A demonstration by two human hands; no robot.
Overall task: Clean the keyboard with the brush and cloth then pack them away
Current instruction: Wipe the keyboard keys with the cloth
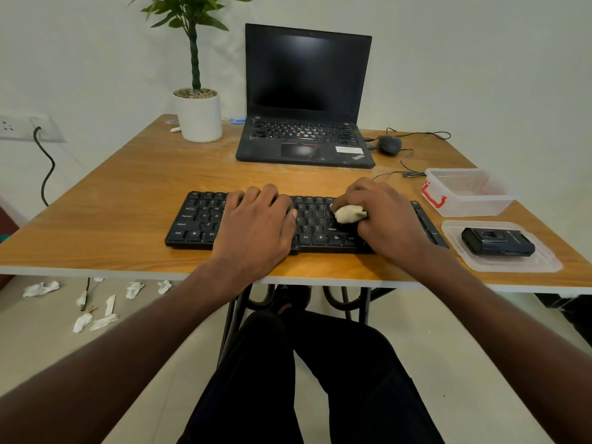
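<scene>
The black plastic keyboard [301, 224], a long flat slab of low matte keys, lay near the front edge of the wood-grain laminate table [121, 200]. The left hand [256, 229] rested palm-down on its middle, fingers extended and lying close together over the keys. The right hand [381, 216] was curled over the right half, thumb and fingers pinching a crumpled beige cloth [349, 214] against the keys. To the right stood a clear rectangular plastic box [468, 193] with a red clip, and nearer, its flat translucent lid [506, 261] carried a black blocky case [497, 241]; whether that held the brush could not be told. An open black laptop [306, 100] and a smooth white cylindrical plant pot [199, 118] stood behind.
</scene>
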